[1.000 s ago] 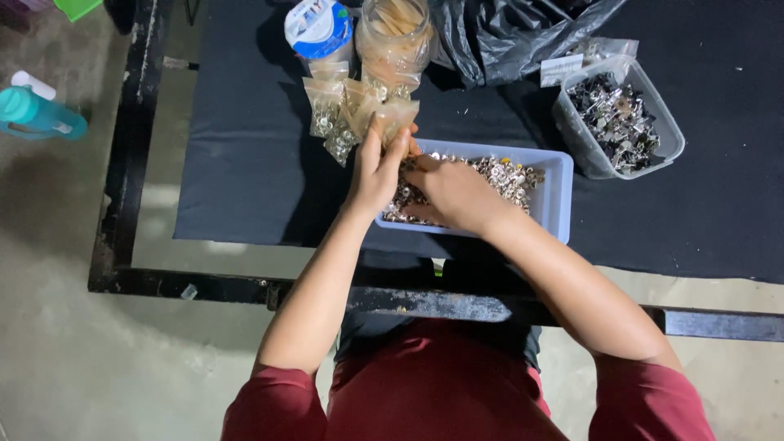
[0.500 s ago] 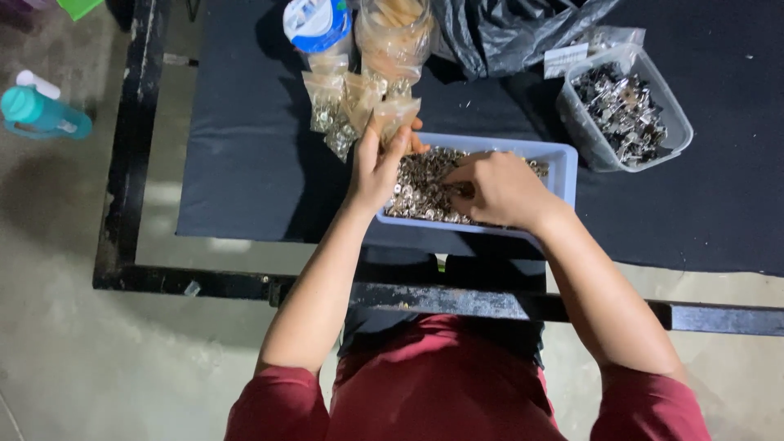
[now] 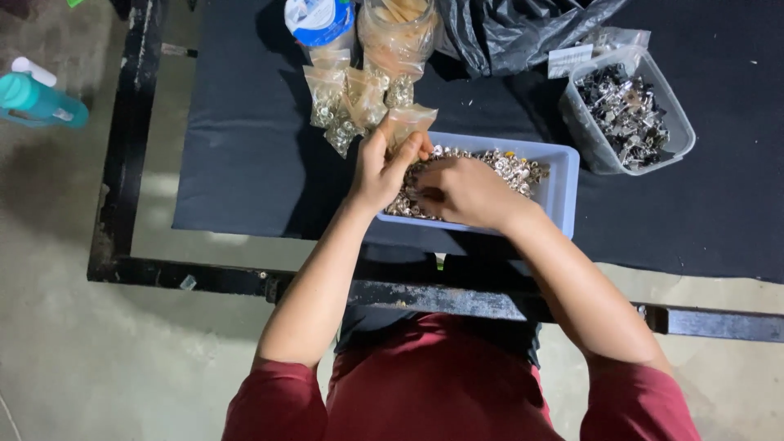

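Upright, mouth up, small bag [image 3: 406,122] in left hand [image 3: 377,167].

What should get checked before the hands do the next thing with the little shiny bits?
1. Left hand grips the small clear bag: ok.
2. Bag mouth open: cannot tell.
3. Right hand is down in the shiny metal pieces: ok.
4. Blue tray sits flat on the black table: ok.
5. Filled bags lie apart from the tray: ok.
6. Pieces pinched in the right fingers: cannot tell.
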